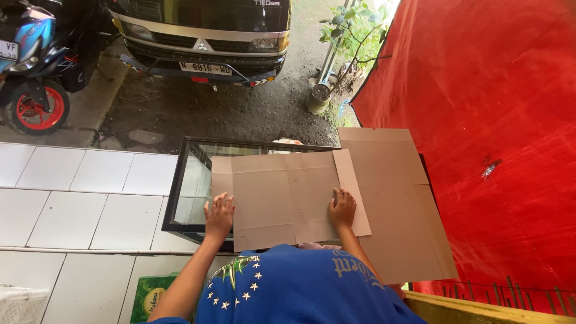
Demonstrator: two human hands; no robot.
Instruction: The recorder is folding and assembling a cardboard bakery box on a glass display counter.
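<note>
A flattened brown cardboard sheet (285,195) lies across the top of a black-framed glass tank (180,186). My left hand (218,214) rests flat on the sheet's near left edge, fingers spread. My right hand (342,208) presses flat on its near right part, by a folded flap. A second, larger cardboard sheet (399,204) lies under it and sticks out to the right. Neither hand grips anything.
The tank stands on a white tiled floor (78,198). A red tarp wall (498,138) rises on the right. Beyond are a parked truck (204,36), a motorbike (36,66), a potted plant (321,96) and a green box (150,294) near my left arm.
</note>
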